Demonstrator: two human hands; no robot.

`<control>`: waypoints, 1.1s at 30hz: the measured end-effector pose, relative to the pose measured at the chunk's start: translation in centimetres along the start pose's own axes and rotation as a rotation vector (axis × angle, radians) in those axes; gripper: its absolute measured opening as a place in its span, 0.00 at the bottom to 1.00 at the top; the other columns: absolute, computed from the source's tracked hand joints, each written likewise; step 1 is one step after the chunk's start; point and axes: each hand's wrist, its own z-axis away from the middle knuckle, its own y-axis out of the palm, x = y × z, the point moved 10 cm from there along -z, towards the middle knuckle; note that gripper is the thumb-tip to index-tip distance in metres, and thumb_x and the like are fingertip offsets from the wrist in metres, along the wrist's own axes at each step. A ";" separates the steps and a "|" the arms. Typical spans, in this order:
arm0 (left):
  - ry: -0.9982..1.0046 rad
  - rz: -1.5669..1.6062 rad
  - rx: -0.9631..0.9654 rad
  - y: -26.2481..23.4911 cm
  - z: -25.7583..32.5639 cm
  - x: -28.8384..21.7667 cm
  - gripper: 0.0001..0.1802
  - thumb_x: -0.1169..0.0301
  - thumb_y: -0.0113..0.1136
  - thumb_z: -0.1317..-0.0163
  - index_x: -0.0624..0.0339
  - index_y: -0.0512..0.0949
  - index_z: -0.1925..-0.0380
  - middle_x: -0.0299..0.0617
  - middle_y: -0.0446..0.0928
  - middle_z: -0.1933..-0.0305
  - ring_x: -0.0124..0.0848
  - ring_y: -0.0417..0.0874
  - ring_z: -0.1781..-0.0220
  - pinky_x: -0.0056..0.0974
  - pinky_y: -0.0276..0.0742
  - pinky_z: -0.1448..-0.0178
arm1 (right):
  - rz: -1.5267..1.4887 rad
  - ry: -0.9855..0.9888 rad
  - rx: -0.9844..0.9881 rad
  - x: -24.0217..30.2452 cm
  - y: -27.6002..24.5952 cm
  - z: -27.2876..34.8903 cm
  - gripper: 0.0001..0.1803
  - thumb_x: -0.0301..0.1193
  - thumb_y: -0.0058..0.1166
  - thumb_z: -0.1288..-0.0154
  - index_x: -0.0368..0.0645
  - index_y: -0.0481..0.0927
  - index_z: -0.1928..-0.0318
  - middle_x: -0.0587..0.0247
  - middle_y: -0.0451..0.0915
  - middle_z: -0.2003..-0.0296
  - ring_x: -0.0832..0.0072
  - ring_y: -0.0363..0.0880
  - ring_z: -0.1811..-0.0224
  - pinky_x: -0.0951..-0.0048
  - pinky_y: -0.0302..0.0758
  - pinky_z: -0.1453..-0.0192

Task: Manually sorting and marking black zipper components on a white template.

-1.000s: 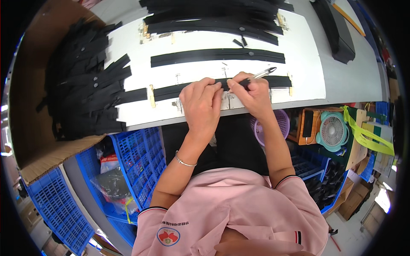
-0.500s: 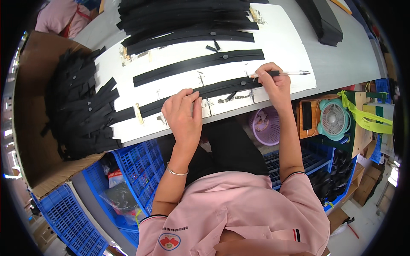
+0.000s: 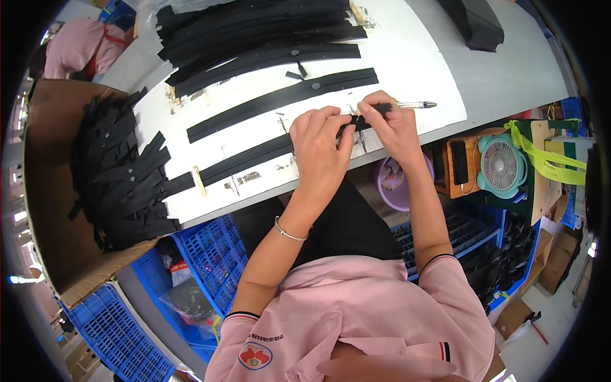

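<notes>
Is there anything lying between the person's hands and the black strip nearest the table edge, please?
Nothing visible does. The left hand already rests on the black strip, and the right hand, holding a pen, touches the strip's right end. The other strips lie farther back on the white board, clear of both hands.

Black strip: long, narrow and flat; lies on the white board near its front edge, running from lower left to upper right; its right end is covered by the two hands; a small pale clip crosses it near the left end. Pen: slim, clear-barrelled with a dark grip and a metallic tip; held roughly level just above the board, tip pointing right, clear of the strip's hidden right end.
</notes>
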 end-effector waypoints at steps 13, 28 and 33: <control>0.036 -0.055 -0.045 0.0 0.1 -0.5 0.09 0.77 0.72 0.47 0.59 0.84 0.64 0.38 0.82 0.54 0.40 0.79 0.48 0.45 0.69 0.40 | -0.089 0.062 0.060 -0.5 -0.2 0.5 0.09 0.28 0.60 0.29 0.37 0.83 0.66 0.70 0.79 0.79 0.87 0.69 0.76 0.79 0.65 0.72; -0.030 -0.202 0.137 -2.2 3.4 0.2 0.22 0.70 0.66 0.35 0.58 0.81 0.39 0.49 0.72 0.28 0.51 0.67 0.24 0.63 0.50 0.21 | -0.156 0.037 -0.028 -0.8 -1.8 1.0 0.08 0.23 0.58 0.29 0.35 0.81 0.68 0.69 0.79 0.73 0.85 0.71 0.71 0.80 0.67 0.66; 0.004 -0.208 0.282 -1.0 1.7 1.8 0.29 0.65 0.63 0.29 0.60 0.73 0.31 0.53 0.65 0.23 0.53 0.61 0.20 0.72 0.43 0.21 | -0.222 0.032 -0.116 -1.3 -2.3 1.2 0.06 0.24 0.58 0.28 0.37 0.82 0.65 0.69 0.80 0.71 0.86 0.69 0.73 0.81 0.65 0.68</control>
